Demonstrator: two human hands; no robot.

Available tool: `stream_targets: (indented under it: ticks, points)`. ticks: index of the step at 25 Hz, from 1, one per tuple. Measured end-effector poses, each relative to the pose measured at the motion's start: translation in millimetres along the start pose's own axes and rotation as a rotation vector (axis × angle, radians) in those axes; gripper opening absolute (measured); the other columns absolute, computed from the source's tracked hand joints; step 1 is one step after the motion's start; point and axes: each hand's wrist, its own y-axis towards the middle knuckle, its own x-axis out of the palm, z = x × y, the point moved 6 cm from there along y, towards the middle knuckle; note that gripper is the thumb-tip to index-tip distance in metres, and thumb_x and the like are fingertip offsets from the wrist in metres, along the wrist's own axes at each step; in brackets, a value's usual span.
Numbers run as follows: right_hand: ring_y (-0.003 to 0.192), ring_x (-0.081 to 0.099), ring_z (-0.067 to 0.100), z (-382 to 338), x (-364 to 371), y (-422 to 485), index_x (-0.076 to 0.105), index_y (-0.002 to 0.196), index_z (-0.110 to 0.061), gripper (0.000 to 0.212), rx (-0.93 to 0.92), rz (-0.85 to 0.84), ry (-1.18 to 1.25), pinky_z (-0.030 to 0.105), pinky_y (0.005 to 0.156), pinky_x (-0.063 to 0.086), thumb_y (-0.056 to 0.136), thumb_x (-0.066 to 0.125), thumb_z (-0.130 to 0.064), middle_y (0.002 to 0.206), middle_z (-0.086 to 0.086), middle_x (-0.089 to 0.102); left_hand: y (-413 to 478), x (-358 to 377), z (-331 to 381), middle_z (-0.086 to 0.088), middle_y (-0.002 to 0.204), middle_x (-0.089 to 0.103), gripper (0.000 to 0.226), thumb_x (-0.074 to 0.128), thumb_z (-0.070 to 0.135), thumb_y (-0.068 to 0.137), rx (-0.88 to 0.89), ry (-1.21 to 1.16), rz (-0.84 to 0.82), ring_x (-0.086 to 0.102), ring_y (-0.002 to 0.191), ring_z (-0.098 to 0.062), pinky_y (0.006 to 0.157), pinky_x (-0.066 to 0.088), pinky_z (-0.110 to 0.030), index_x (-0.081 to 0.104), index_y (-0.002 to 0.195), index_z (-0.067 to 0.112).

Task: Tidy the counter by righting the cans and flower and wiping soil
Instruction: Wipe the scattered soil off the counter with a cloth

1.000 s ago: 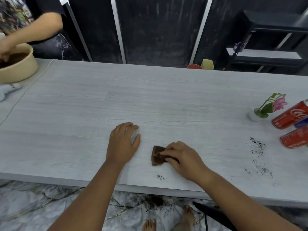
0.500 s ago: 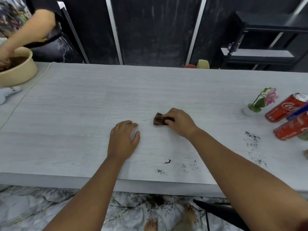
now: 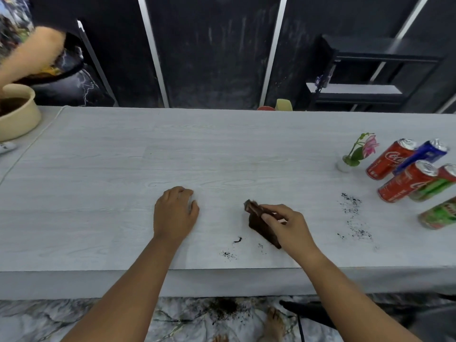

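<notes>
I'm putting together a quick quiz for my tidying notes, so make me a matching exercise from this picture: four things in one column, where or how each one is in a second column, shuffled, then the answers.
Column one
1. brown cloth
2. left hand
3. flower
4. blue can

Column two
A. among the red cans at the far right
B. pinched by the right hand
C. rests on the counter, holding nothing
D. in a small white pot, left of the red cans

Pairs: 1-B, 2-C, 3-D, 4-A
</notes>
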Motion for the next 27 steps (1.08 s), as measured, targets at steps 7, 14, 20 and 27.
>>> stream_targets:
  ticks: [7,14,20,27]
  points:
    - [0.096,0.071,-0.001,21.4,-139.5,4.4,0.082,0.11,-0.039,0.025,0.125,0.379,0.042,0.02,0.08,0.056,0.099,0.074,-0.018,0.107,-0.018,0.078,35.5,53.2,149.9,-0.001,0.127,0.067,0.032,0.059,0.032,0.1,0.196,-0.052,-0.219,0.06,0.119,-0.029,0.098,0.046,-0.045,0.072,0.126,0.02]
    - [0.103,0.069,0.017,59.6,-240.6,20.9,0.081,0.12,-0.028,0.025,0.211,0.553,-0.156,0.034,0.092,0.057,0.1,0.072,-0.017,0.111,-0.008,0.074,55.1,114.5,281.5,0.001,0.135,0.064,0.036,0.061,0.041,0.101,0.408,-0.14,-0.262,0.056,0.126,-0.026,0.106,0.041,-0.043,0.07,0.132,0.025]
    - [0.099,0.062,0.015,84.0,-274.7,36.9,0.079,0.124,-0.026,0.027,0.176,0.542,-0.347,0.021,0.081,0.044,0.1,0.071,-0.019,0.106,-0.007,0.067,70.5,136.4,303.8,0.005,0.131,0.065,0.035,0.061,0.049,0.099,0.476,-0.17,-0.178,0.058,0.126,-0.022,0.107,0.041,-0.046,0.071,0.126,0.029]
    - [0.107,0.061,0.032,105.1,-271.2,47.1,0.076,0.132,-0.014,0.031,0.225,0.509,-0.72,0.043,0.087,0.055,0.103,0.064,-0.014,0.117,0.009,0.07,71.5,141.2,301.1,0.008,0.131,0.063,0.033,0.062,0.05,0.099,0.473,-0.2,-0.14,0.056,0.126,-0.019,0.107,0.039,-0.043,0.07,0.125,0.032]
